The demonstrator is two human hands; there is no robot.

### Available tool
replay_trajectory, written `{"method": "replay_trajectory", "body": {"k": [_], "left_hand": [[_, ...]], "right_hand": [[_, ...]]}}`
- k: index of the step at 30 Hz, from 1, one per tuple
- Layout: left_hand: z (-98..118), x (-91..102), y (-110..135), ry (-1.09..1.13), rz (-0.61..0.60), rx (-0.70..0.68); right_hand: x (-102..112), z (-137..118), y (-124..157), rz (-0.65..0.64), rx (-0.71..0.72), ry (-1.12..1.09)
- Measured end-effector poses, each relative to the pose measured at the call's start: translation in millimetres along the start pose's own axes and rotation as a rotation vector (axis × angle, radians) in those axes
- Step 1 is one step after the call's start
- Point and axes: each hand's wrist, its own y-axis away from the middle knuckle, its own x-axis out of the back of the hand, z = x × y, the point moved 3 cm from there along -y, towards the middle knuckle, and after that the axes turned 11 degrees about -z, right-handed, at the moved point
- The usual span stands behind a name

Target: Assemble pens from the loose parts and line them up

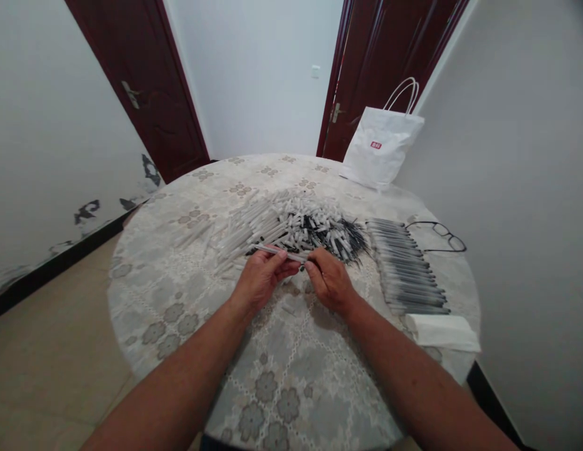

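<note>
My left hand point(261, 279) and my right hand point(330, 279) meet over the near edge of a heap on the table. A slim, pale pen barrel point(295, 256) lies across the fingers of both. My left thumb and fingers pinch its middle, while the right fingers close round its right end. A small dark tip shows between the hands, too small to name. Just beyond them are clear pen barrels point(254, 225), short white pieces point(303, 203) and dark, thin pen parts point(350, 241). One small pale piece point(288, 309) rests on the cloth nearer me.
To the right lies a stack of dark-ended pens point(407, 269), with eyeglasses point(444, 237) beyond it and a folded white packet point(442, 332) in front. A white paper bag point(383, 147) stands at the back right. The round table has a patterned tablecloth point(192, 351).
</note>
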Motion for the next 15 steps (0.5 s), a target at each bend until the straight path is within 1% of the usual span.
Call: {"method": "replay_trajectory", "body": {"k": [6, 9, 10, 12, 14, 15], "left_hand": [[1, -0.9, 2, -0.028, -0.016, 0.006], [2, -0.9, 2, -0.12, -0.013, -0.006], [3, -0.9, 2, -0.192, -0.013, -0.012], [7, -1.1, 2, -0.408, -0.034, -0.021], [14, -0.9, 4, -0.704, -0.069, -0.032], [18, -0.7, 6, -0.863, -0.089, -0.042]], "right_hand": [[-1, 5, 2, -0.031, -0.08, -0.014], [0, 5, 0, -0.024, -0.084, -0.042], [1, 4, -1, -0.017, -0.065, -0.046], [1, 2, -2, -0.021, -0.008, -0.033], [1, 2, -2, -0.031, 0.028, 0.002], [2, 4, -2, -0.02, 0.02, 0.02]]}}
